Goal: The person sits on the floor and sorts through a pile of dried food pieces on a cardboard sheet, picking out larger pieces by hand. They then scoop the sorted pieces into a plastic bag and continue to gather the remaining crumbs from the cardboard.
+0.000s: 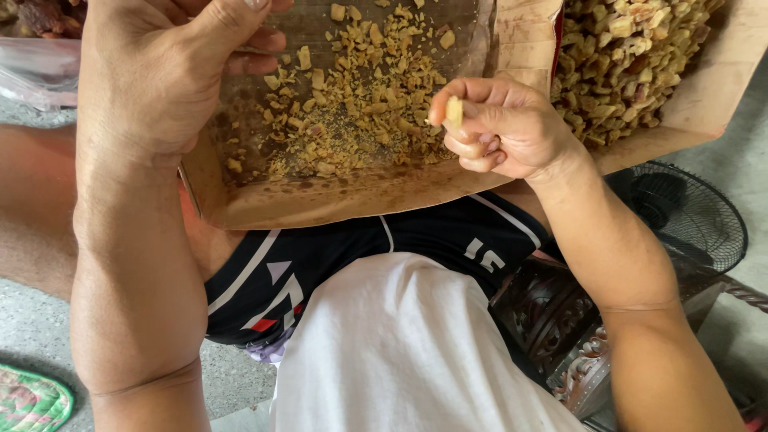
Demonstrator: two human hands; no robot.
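Right hand [500, 128]: thumb and fingertips pinching a pale yellow chip [454, 110]; a light pinch avoids crumbling.
Left hand [156, 72]: fingers curled, steadying the cardboard tray [320, 200] of broken bits [352, 104].

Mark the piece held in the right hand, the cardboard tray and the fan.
piece [454, 110]: head view, on its pale face above the pinching fingers.
cardboard tray [336, 200]: head view, on its bare near wall.
fan [688, 216]: head view, on the black grille.

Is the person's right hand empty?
No: the right hand pinches a small pale yellow chip between its fingers.
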